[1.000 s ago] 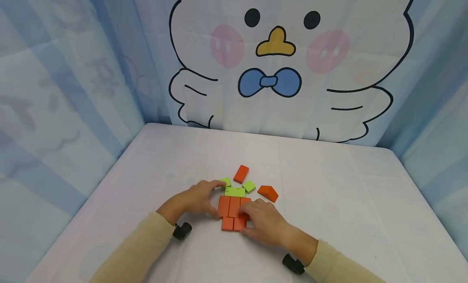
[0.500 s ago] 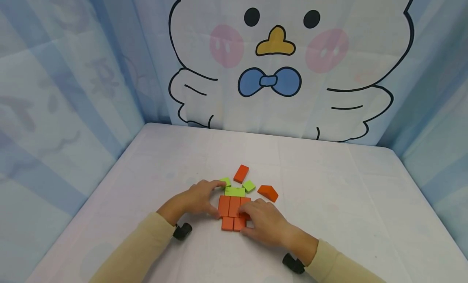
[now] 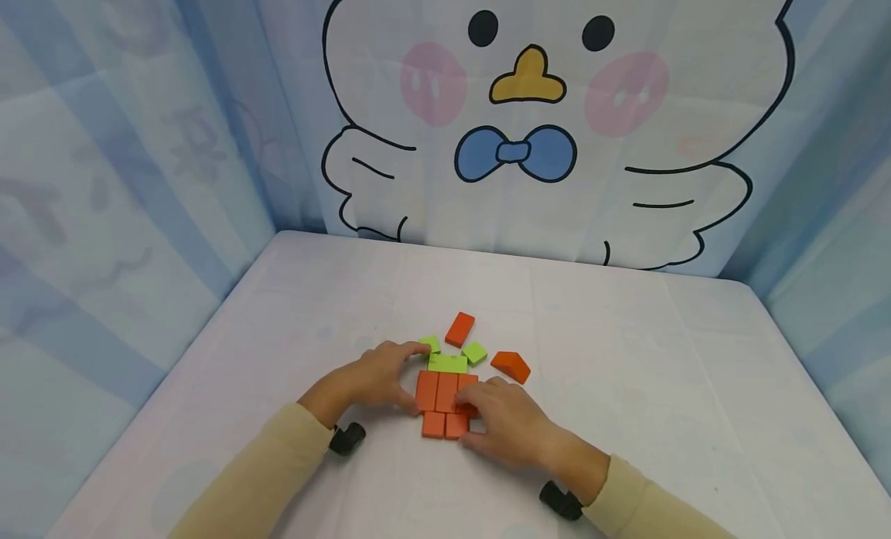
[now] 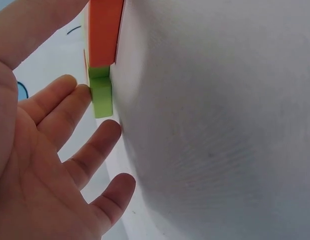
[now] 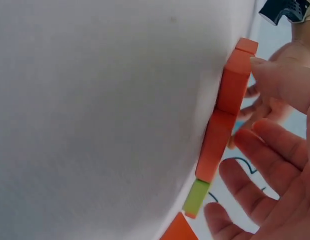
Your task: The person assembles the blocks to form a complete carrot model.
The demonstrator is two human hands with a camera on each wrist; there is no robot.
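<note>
Orange blocks point(image 3: 446, 392) lie packed edge to edge

Three oblongs sit side by side in the middle of the group, and I see two orange squares point(image 3: 445, 425) set against their near ends. A light green bar point(image 3: 448, 363) runs across the far side of the row. Just beyond it, a small left green block point(image 3: 431, 342) and a small right green block point(image 3: 475, 353) lie by its corners, both turned at a slant.

On my head feed the left hand point(image 3: 383, 375) flanks the group, its thumb at the left oblong and a fingertip over the small left green block. Its wrist feed shows the fingers loosely extended and spread; I cannot tell how firmly they touch. The right hand point(image 3: 508, 423) is on the other side, fingers reaching over the right oblong and partly hiding it, thumb beside the right square. My right wrist feed shows those fingers spread and relaxed too, the thumb tip at the edge of the orange.

Farther out I have a loose orange brick point(image 3: 460, 329) lying aslant and an orange wedge point(image 3: 511, 366) to the right, both apart from the group. Everything rests on a pale tabletop point(image 3: 640, 384). Beige sleeves point(image 3: 254, 473) cover the forearms. Behind hangs a backdrop point(image 3: 543, 214) printed with a white character in a blue bow tie.
</note>
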